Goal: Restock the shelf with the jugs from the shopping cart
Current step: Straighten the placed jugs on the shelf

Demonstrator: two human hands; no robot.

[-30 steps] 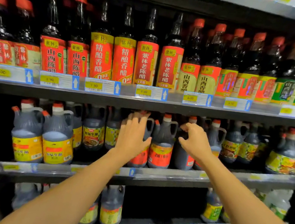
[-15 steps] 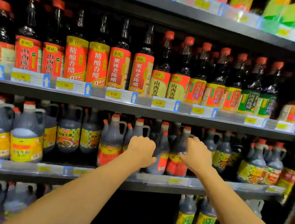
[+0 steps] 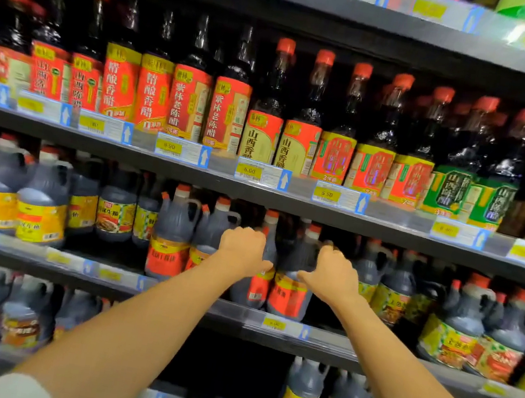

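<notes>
Both hands reach to the middle shelf (image 3: pixel 20 247), backs toward the camera. The left hand (image 3: pixel 245 251) is curled round the shoulder of the left jug (image 3: pixel 256 291), its thumb lying across the front just above the label. The right hand (image 3: pixel 333 275) is curled against the handle side of the right jug (image 3: pixel 288 293), thumb pressed to its body. The two jugs stand upright, touching each other, between the hands at the shelf's front edge.

Each jug is translucent grey plastic, dark with liquid – squat and round-shouldered, narrowing to a short neck with an orange-red cap and a loop handle at the side. A glossy red and yellow label wraps the lower half.

More jugs of the same shape flank them, among them the yellow-labelled jugs (image 3: pixel 39 217) to the left. On the shelf above stand tall glass bottles (image 3: pixel 188 96), slim-necked, with red paper labels. Yellow price tags (image 3: pixel 273 324) sit in the clear plastic rail.
</notes>
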